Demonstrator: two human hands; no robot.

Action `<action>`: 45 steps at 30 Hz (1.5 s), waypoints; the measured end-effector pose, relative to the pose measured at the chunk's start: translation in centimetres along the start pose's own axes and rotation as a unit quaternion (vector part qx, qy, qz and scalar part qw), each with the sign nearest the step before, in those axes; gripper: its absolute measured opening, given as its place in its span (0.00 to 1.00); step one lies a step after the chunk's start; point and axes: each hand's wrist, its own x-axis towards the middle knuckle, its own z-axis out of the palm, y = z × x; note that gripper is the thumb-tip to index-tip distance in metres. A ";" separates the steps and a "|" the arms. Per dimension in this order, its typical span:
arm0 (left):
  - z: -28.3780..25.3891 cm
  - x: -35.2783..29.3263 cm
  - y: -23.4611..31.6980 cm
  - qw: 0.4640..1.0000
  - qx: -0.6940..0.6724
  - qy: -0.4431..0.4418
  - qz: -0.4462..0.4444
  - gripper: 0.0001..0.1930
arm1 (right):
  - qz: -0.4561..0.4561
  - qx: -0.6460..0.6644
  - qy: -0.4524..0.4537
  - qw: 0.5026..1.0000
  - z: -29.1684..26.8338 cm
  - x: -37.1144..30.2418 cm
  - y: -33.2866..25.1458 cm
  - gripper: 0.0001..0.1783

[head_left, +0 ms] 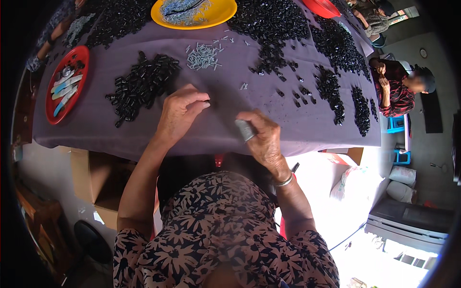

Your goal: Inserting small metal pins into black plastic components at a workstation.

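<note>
My left hand (180, 113) is over the near part of a purple-grey tablecloth (216, 125), thumb and forefinger pinched together. A tiny dark spot shows at the fingertips, too small to name. To the right, my right hand (265, 139) has its fingers curled in. Something grey, like tape or a finger cover (245, 129), wraps one digit; whatever these fingers hold is hidden. Left of my left hand spreads a heap of small black plastic parts (144, 84). Just beyond lies a small pile of silvery pins (202, 56), with a few loose pins (244, 87) nearer my right hand.
A red oval tray (50, 108) with handled tools is at the left. At the far side stand a yellow plate (192, 26) of pins and a red bowl (326, 10). More black parts (273, 29) cover the back and right. Other people (401, 89) sit around the table.
</note>
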 end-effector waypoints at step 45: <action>0.3 -0.1 -0.5 1.000 -0.010 -0.003 0.017 0.06 | 0.049 -0.102 0.053 0.992 -3.7 7.9 5.8 0.09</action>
